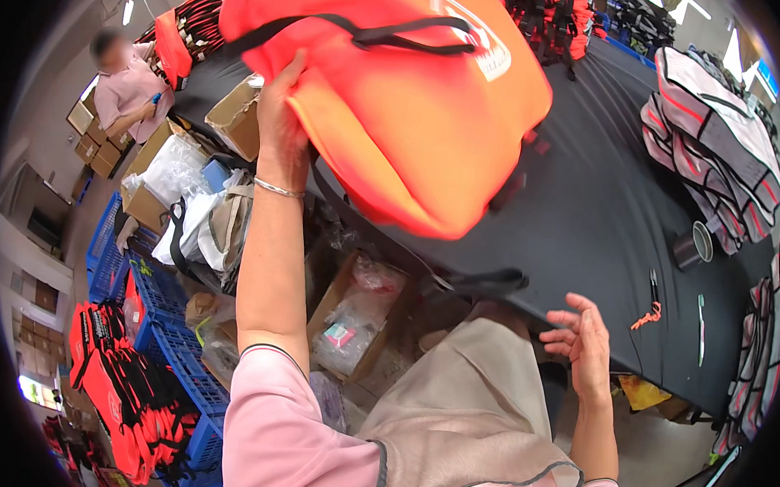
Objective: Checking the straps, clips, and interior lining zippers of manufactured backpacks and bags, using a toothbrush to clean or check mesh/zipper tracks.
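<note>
Over the table (593, 208), left grip (283, 111) holds the orange bag (403, 107), long axis slanting down-right; right grip (582, 340) spread.

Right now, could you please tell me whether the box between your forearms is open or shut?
The box is open: seen from above, clear plastic shows inside it.

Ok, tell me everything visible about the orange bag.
The bag is bright orange-red, seemingly soft fabric, with a black strap across its face and a white print beside it. Tilted and partly blurred, it is held up at the black table, its top cut off by the picture's edge. The left hand grips its left side; the right hand is apart.
</note>
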`<action>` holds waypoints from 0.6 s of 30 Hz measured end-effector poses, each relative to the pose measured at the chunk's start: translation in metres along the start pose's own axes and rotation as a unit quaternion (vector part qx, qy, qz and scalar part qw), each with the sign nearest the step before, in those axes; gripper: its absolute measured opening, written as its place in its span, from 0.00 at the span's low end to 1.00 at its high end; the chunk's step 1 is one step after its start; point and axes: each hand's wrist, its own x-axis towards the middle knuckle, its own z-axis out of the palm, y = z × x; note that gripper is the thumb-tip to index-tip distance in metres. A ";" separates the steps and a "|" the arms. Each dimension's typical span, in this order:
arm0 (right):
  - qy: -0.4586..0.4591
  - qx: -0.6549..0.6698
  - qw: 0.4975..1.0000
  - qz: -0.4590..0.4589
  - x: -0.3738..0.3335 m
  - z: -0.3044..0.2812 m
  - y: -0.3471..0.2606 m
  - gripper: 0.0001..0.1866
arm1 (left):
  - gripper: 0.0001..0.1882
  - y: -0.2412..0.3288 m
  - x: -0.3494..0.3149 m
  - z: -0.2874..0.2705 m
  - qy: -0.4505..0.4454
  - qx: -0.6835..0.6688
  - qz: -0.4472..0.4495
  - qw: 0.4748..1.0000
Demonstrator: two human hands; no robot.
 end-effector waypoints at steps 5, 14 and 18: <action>-0.017 -0.098 0.990 0.099 0.024 0.001 0.026 0.20 | 0.18 -0.092 0.014 -0.127 0.098 0.002 0.020 0.995; -0.092 -0.175 0.968 0.153 0.035 0.009 0.060 0.14 | 0.13 -0.166 -0.023 -0.195 0.434 0.139 0.093 0.885; -0.092 -0.199 0.965 0.142 0.041 0.018 0.058 0.11 | 0.11 -0.178 -0.009 -0.211 0.514 0.124 0.107 0.842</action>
